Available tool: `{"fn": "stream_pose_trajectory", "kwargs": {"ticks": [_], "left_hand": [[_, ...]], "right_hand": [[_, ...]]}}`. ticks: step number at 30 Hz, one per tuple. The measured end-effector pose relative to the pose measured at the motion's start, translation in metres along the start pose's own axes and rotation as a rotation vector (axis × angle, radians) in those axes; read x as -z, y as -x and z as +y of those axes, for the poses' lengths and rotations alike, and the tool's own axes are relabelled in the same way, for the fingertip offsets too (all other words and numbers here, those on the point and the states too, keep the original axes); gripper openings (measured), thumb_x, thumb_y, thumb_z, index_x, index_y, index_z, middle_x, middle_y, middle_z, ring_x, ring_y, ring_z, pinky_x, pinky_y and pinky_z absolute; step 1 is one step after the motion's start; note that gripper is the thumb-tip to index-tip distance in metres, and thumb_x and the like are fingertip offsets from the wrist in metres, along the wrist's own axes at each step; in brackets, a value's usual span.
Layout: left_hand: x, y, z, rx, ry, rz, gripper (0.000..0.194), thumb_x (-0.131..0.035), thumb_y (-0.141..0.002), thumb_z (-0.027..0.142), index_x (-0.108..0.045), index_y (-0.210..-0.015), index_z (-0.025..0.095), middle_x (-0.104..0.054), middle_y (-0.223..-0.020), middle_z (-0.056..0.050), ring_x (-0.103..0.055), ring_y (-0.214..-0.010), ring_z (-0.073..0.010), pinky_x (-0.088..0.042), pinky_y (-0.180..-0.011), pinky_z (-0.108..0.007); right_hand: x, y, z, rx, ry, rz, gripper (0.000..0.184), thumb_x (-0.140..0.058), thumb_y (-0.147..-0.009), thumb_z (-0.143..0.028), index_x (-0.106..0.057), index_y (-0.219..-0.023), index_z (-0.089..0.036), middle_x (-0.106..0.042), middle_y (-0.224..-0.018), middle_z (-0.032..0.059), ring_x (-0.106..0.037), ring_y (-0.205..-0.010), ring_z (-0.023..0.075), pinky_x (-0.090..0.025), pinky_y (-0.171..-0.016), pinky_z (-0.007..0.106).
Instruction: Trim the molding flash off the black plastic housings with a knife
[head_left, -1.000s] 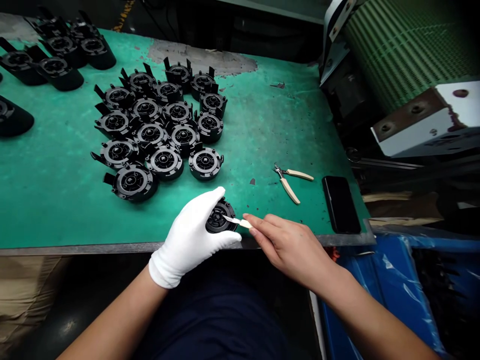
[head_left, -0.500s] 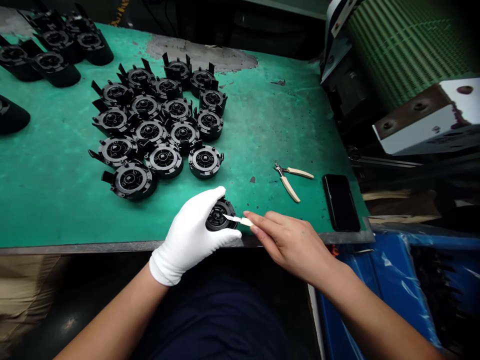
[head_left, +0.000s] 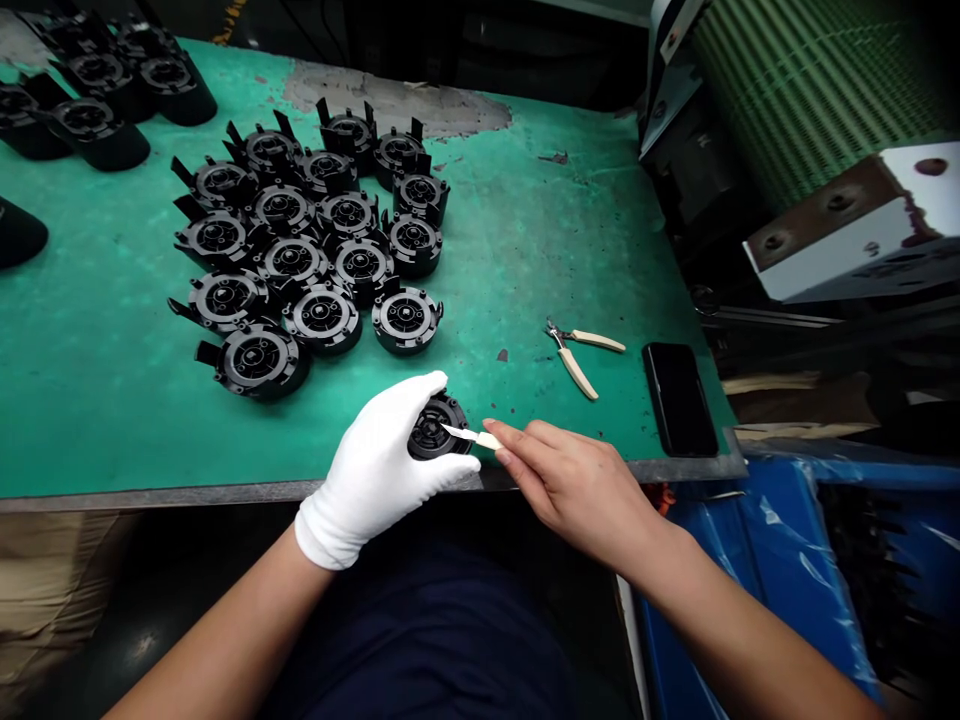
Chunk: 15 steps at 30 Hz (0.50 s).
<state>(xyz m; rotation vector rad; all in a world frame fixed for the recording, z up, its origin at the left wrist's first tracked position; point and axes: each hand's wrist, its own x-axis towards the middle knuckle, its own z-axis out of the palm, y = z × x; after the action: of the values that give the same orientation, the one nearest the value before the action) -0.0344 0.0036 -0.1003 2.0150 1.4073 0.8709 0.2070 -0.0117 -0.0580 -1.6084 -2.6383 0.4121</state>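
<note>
Unmoved: hands (head_left: pixel 480 470), blade (head_left: pixel 469 435), black part (head_left: pixel 435 428)

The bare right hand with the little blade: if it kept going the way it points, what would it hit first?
The right hand points its blade leftward, already at the black round part held in the gloved left hand. That part comes first, though actual contact is unclear.

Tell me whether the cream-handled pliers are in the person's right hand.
No: the pliers lie on the green table, while the right hand holds a small blade.
</note>
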Motion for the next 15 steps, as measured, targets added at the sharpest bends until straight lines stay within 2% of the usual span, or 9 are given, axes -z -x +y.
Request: {"fn": "stream_pose_trajectory", "kwargs": {"ticks": [4, 11, 15], "left_hand": [[0.0, 0.0, 0.003, 0.017, -0.009, -0.008, 0.08, -0.078, -0.081, 0.058, -0.047, -0.145, 0.021, -0.064, -0.136, -0.01, -0.062, -0.128, -0.0276, -0.05, -0.114, -0.042], [-0.007, 0.002, 0.0, 0.013, -0.056, 0.047, 0.08, -0.077, -0.081, 0.062, -0.048, -0.144, 0.022, -0.066, -0.135, -0.01, -0.064, -0.125, -0.0285, -0.051, -0.112, -0.043], [-0.007, 0.001, -0.002, 0.009, -0.044, 0.029, 0.079, -0.076, -0.082, 0.062, -0.048, -0.144, 0.021, -0.066, -0.133, -0.01, -0.064, -0.126, -0.0283, -0.05, -0.113, -0.043]], "right_hand": [[0.002, 0.0, -0.004, -0.023, 0.025, -0.014, 0.039, -0.043, -0.109, -0.039, -0.063, -0.141, -0.029, -0.07, -0.089, 0.0022, -0.066, -0.076, 0.0173, -0.041, -0.064, 0.03], [0.003, 0.002, -0.009, -0.054, 0.034, -0.014, 0.039, -0.043, -0.109, -0.039, -0.063, -0.14, -0.03, -0.071, -0.088, 0.0027, -0.065, -0.072, 0.0161, -0.039, -0.059, 0.029], [0.003, 0.002, -0.014, -0.086, 0.039, -0.012, 0.04, -0.042, -0.109, -0.038, -0.063, -0.141, -0.03, -0.071, -0.087, 0.003, -0.065, -0.07, 0.0162, -0.039, -0.058, 0.029]]}}
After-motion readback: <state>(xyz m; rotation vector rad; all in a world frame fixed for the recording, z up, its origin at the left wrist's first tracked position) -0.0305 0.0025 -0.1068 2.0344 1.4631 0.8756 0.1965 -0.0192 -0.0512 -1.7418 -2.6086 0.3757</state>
